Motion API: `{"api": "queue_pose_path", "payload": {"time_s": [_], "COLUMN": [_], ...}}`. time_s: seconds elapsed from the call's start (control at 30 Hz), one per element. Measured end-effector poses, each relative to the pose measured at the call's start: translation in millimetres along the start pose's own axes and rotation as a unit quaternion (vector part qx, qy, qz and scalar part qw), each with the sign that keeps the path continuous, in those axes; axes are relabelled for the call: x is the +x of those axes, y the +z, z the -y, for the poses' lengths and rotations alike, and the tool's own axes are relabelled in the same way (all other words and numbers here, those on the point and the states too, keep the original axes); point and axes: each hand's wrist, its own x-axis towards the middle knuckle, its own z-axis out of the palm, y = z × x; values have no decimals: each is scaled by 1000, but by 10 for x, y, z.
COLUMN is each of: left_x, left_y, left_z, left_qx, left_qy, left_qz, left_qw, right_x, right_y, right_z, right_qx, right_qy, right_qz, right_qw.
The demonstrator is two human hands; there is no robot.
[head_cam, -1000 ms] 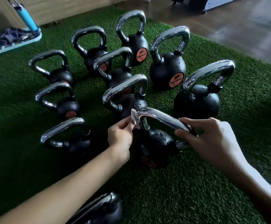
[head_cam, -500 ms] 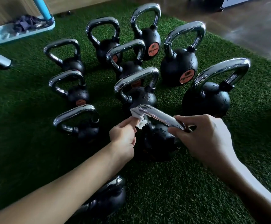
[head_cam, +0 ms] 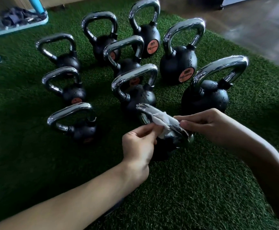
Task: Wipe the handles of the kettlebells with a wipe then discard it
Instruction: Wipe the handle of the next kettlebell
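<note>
Head view looks down at green turf (head_cam: 201, 188), where the left hand (head_cam: 138, 143) pinches the white wipe (head_cam: 162, 119) draped over the chrome handle (head_cam: 149, 110) of the nearest kettlebell (head_cam: 166, 147), the right hand (head_cam: 208, 125) curled round that handle's right end, other kettlebells (head_cam: 178, 63) standing just behind.

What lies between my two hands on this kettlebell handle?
A crumpled white wipe draped over the chrome handle; left hand pinches it, right hand grips the handle. Head view.
</note>
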Motion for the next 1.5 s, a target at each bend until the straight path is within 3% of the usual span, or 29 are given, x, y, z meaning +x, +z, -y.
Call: {"api": "queue_pose_path", "payload": {"time_s": [0.2, 0.37, 0.53, 0.7, 0.83, 1.07, 1.13, 1.23, 1.3, 1.4, 1.5], "left_x": [19, -205, -189, 19, 111, 170, 126, 35, -73, -238, -260], "left_y": [-81, 130, 145, 11, -75, -78, -108, -239, -316, -302, -235], "left_z": [-56, 168, 303, 345, 320, 296, 171, -24, -173, -343, -424], "left_qx": [14, 67, 119, 338, 407, 493, 483, 371, 265, 189, 183], "left_qy": [9, 21, 112, 291, 375, 400, 330, 204, 150, 116, 106], "left_qz": [-18, 60, 94, 95, 118, 96, 111, 122, 136, 141, 169], "left_qw": [1000, 996, 982, 890, 824, 766, 803, 897, 943, 965, 963], "right_x": [-25, 5, 97, 247, 264, 177, 109, -54, -186, -271, -226], "right_y": [17, -7, -160, -131, -115, -65, -17, -31, -69, -6, 92], "right_z": [-20, -62, 105, 276, 194, 67, 61, 35, 74, 106, 112], "right_qx": [27, 20, -78, -152, -110, -24, -27, -116, -143, -153, -74], "right_qy": [-9, -8, -6, -15, -13, -21, -30, -110, -160, -203, -202], "right_qz": [6, -22, 52, 89, 89, 49, 1, -104, -94, -47, -78], "right_qw": [1000, 1000, 996, 984, 990, 998, 999, 982, 972, 966, 973]}}
